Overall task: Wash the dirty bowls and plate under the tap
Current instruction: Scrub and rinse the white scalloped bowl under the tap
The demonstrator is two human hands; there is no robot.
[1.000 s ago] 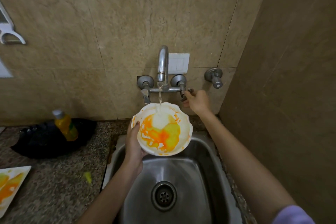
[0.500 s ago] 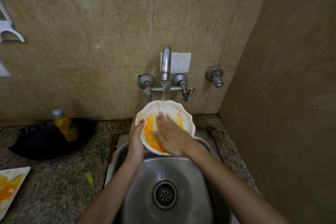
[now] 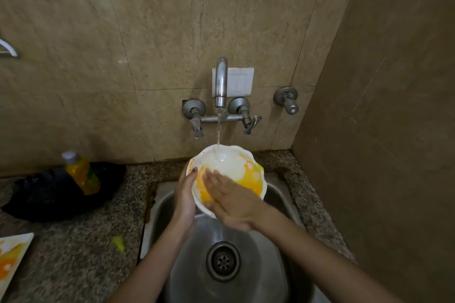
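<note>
Left hand (image 3: 184, 195) grips the white bowl (image 3: 229, 167) by its 9 o'clock rim, tilted above the sink (image 3: 278, 194). Right hand (image 3: 234, 202) lies flat, fingers spread, inside the orange-stained bowl. Tap (image 3: 220, 81) at 12 o'clock runs water into it. A stained plate (image 3: 11, 261) lies on the worktop (image 3: 73, 253) at 8 o'clock.

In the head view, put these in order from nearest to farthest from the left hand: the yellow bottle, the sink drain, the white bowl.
1. White bowl: gripped by the left hand.
2. Sink drain: below, to its right.
3. Yellow bottle: on the counter, far left.
</note>
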